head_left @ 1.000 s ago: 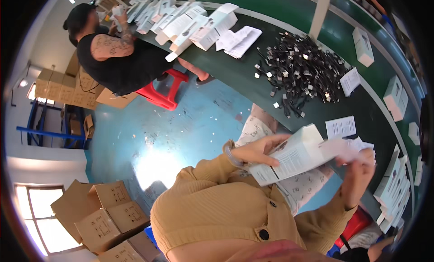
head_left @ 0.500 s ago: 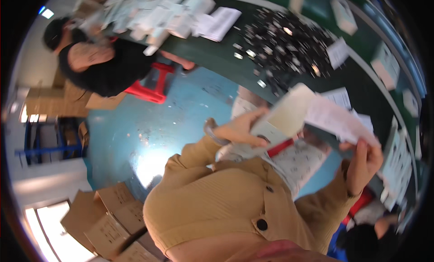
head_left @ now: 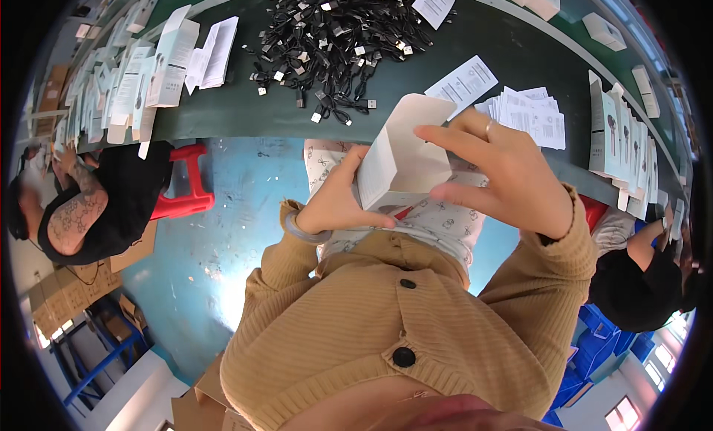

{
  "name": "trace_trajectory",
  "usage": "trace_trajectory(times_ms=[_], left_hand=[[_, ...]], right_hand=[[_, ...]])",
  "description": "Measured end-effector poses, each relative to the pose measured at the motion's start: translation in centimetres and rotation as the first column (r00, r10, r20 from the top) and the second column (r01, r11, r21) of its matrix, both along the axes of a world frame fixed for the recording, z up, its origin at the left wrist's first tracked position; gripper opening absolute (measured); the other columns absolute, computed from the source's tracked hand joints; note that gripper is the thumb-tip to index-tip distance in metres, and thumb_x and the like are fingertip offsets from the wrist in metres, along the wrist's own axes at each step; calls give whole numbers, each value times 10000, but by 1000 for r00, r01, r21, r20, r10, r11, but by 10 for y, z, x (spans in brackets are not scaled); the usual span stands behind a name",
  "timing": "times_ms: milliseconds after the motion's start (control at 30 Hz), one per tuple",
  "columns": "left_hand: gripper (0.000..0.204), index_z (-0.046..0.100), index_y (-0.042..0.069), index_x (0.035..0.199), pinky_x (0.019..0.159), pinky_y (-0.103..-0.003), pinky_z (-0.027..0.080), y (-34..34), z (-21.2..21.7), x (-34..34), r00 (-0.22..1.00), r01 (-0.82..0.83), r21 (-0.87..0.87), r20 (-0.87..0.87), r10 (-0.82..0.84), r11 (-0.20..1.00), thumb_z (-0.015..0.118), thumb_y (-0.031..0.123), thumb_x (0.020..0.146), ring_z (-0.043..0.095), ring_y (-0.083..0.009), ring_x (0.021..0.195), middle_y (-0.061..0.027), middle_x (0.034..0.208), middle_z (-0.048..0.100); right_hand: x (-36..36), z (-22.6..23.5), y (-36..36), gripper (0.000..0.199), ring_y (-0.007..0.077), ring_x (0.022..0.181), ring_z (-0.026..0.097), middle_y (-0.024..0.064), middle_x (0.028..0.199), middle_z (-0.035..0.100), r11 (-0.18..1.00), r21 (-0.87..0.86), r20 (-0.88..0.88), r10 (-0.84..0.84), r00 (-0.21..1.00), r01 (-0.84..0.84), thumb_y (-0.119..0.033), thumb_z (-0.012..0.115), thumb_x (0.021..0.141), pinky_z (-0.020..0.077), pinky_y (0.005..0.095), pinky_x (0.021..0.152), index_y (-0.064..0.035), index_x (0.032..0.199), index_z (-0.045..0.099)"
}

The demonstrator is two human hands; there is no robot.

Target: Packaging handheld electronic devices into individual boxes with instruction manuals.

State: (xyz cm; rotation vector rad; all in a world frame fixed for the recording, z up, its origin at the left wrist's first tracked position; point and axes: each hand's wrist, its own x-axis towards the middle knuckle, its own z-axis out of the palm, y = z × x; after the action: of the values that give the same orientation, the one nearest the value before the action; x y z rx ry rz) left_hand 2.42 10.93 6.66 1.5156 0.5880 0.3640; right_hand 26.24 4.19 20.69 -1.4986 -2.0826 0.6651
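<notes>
My left hand (head_left: 334, 197) is closed around the left side and bottom of a white carton box (head_left: 380, 167), which is tilted with its top flap up. My right hand (head_left: 512, 171) is at the box's right side, fingers apart, the index fingertip at the inner side of the flap and the thumb by the lower right edge. No sheet shows in its fingers, and the bottom of the box is hidden. Just beyond the box, a printed leaflet (head_left: 466, 83) lies on the dark green table (head_left: 252, 119), beside a small stack of leaflets (head_left: 526, 117).
A heap of black USB cables (head_left: 334, 37) covers the table's far middle. White cartons stand in rows at left (head_left: 134, 82) and right (head_left: 624, 134). One person (head_left: 104, 201) sits at left near a red stool (head_left: 189, 182); another (head_left: 639, 282) is at right.
My view has swung to the right. The leaflet that my right hand held is no longer seen in it, and that hand has come over to the box. My left hand still holds the box.
</notes>
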Motion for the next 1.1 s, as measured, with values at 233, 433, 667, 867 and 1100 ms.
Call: trace_trajectory(times_ms=[233,433,667,867,1100], left_hand=[[1082,322,22,1332,1016,-351,343,-8,-14,-17,982,-146,-116,106,159,982,937,309,489,429,-216,1208,-104,1279,452],[1104,294,19,1347,1028,-358,334,-6,-21,-18,967,-203,-102,133,216,974,935,310,497,409,-220,1232,-111,1306,433],[1084,312,15,1335,1015,-357,352,1,-17,-14,980,-175,-10,93,175,985,931,330,503,441,-224,1203,-121,1269,463],[1105,297,14,1341,1019,-355,345,0,-20,2,983,-144,-7,116,144,990,934,335,497,432,-215,1208,-118,1279,449],[1131,294,19,1343,1030,-360,328,-8,-22,10,977,-132,44,174,122,990,944,333,473,417,-217,1213,-112,1293,423]], right_hand=[[28,-66,100,315,287,810,626,130,872,648,872,275,381,-486,786,406,-320,666,814,495,384,667,-67,1002,658],[36,-103,132,235,342,798,643,142,827,666,896,114,550,-417,724,429,-301,644,819,516,419,693,-87,912,673],[76,-76,108,256,291,707,655,118,755,669,858,202,255,-512,820,473,-322,671,817,515,353,634,-73,867,698],[56,-27,61,184,65,592,538,34,766,669,729,342,-182,-568,803,593,-140,728,791,411,189,544,-38,941,694],[5,4,-4,303,195,708,652,168,965,676,942,288,57,164,985,-174,-113,792,680,504,267,578,17,924,668]])
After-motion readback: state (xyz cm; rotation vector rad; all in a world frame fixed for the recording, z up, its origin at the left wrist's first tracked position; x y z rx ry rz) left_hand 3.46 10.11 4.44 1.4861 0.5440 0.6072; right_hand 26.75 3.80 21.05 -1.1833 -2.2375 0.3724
